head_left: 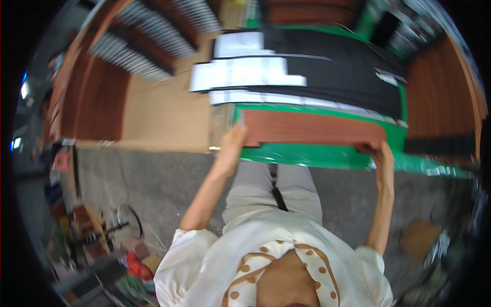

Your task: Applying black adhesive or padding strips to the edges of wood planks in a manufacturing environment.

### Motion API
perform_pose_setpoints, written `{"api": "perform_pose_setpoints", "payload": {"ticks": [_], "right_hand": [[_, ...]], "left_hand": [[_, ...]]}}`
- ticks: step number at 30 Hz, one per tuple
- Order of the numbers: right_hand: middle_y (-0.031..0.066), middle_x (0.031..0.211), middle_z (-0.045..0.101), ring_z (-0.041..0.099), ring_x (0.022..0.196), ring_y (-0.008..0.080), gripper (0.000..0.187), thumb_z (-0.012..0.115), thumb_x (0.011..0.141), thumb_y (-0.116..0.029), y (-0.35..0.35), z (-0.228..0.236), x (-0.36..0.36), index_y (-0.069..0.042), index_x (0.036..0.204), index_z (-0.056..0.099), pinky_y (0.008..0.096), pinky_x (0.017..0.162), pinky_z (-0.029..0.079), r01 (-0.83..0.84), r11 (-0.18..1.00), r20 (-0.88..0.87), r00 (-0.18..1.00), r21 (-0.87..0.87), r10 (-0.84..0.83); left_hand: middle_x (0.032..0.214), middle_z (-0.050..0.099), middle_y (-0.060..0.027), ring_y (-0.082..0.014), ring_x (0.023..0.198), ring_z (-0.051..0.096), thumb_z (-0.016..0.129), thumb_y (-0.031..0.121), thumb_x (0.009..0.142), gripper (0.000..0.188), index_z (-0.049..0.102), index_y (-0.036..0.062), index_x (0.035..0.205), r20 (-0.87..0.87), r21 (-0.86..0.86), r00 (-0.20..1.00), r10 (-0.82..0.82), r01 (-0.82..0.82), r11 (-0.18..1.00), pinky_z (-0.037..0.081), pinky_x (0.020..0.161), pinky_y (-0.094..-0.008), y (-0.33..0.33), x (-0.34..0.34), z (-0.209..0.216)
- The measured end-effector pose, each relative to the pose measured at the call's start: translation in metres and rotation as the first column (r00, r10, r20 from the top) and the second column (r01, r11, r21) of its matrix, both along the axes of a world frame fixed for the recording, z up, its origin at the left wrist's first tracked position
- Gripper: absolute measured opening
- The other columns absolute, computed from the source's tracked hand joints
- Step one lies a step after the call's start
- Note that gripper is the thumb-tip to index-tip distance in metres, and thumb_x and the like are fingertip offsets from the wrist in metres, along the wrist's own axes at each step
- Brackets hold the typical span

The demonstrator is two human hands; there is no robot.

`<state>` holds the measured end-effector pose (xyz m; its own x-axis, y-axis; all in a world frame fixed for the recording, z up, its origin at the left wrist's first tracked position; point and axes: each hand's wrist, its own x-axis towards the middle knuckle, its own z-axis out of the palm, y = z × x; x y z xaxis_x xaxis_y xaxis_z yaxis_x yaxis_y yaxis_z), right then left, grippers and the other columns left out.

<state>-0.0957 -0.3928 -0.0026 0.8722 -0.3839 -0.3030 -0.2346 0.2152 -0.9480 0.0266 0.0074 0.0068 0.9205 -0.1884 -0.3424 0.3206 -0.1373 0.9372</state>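
A green sheet covers the counter, glossy along its near edge. On it lies a black sheet, with white papers spread over its left part. Left of these is bare cardboard, bordered by a brown panel; striped stacks stand at its far side. A brown stack rises at the right, a black strip along its near edge. Clear plastic fills the far right corner. On the grey floor, a red bag sits among blurred clutter at lower left, near a black curved tube; a tan piece lies at lower right.
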Motion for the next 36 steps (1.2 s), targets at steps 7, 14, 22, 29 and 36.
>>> {"api": "perform_pose_setpoints", "payload": {"ticks": [7, 14, 22, 29, 36], "right_hand": [[0.0098, 0.131, 0.044, 0.041, 0.122, 0.0201, 0.060, 0.044, 0.094, -0.046, 0.005, -0.012, -0.007, -0.002, 0.134, 0.038, 0.0385, 0.104, 0.030, 0.083, 0.969, -0.053, 0.994, -0.232, -0.098], [0.0115, 0.133, 0.043, 0.042, 0.123, 0.0239, 0.056, 0.039, 0.097, -0.041, 0.015, -0.013, -0.008, 0.000, 0.136, 0.036, 0.0404, 0.102, 0.035, 0.408, 0.841, 0.108, 0.912, -0.355, -0.397], [0.0110, 0.125, 0.049, 0.049, 0.113, 0.0220, 0.031, 0.040, 0.098, -0.012, 0.030, 0.041, 0.031, 0.002, 0.125, 0.044, 0.0329, 0.099, 0.040, 0.699, 0.566, 0.499, 0.712, -0.436, -0.495], [0.0106, 0.116, 0.054, 0.052, 0.110, 0.0182, 0.024, 0.040, 0.097, -0.008, 0.067, 0.041, 0.060, 0.003, 0.116, 0.052, 0.0307, 0.097, 0.043, 0.624, 0.623, 0.521, 0.768, -0.473, -0.373], [0.0077, 0.111, 0.058, 0.053, 0.108, 0.0158, 0.021, 0.042, 0.097, -0.007, 0.068, 0.019, 0.052, 0.001, 0.107, 0.058, 0.0300, 0.098, 0.041, 0.458, 0.711, 0.490, 0.853, -0.534, -0.181]], "left_hand": [[0.127, 0.051, -0.0214, -0.0275, 0.120, 0.048, 0.039, 0.042, 0.096, 0.061, 0.032, -0.0020, 0.138, 0.204, 0.186, 0.974, -0.101, 0.062, 0.981, 0.036, 0.098, -0.0319, 0.006, -0.012, 0.006], [0.136, 0.044, -0.0182, -0.0230, 0.125, 0.043, 0.051, 0.019, 0.093, 0.050, 0.037, -0.0014, 0.136, 0.313, 0.121, 0.948, -0.049, 0.012, 0.993, 0.034, 0.103, -0.0339, 0.077, -0.010, 0.033], [0.111, 0.059, -0.0124, -0.0290, 0.101, 0.057, 0.063, 0.015, 0.081, 0.041, 0.052, 0.0062, 0.120, 0.784, 0.488, 0.478, -0.395, -0.869, -0.083, 0.044, 0.083, -0.0424, 0.327, 0.102, 0.126], [0.110, 0.059, -0.0170, -0.0359, 0.100, 0.056, 0.053, 0.035, 0.089, 0.044, 0.045, 0.0093, 0.123, 0.597, 0.750, 0.796, -0.101, -0.598, -0.281, 0.047, 0.077, -0.0505, 0.421, 0.168, 0.169], [0.109, 0.056, -0.0270, -0.0430, 0.104, 0.052, 0.049, 0.038, 0.091, 0.043, 0.044, 0.0087, 0.122, 0.543, 0.800, 0.838, -0.048, -0.534, -0.275, 0.044, 0.079, -0.0540, 0.432, 0.175, 0.175]]}}
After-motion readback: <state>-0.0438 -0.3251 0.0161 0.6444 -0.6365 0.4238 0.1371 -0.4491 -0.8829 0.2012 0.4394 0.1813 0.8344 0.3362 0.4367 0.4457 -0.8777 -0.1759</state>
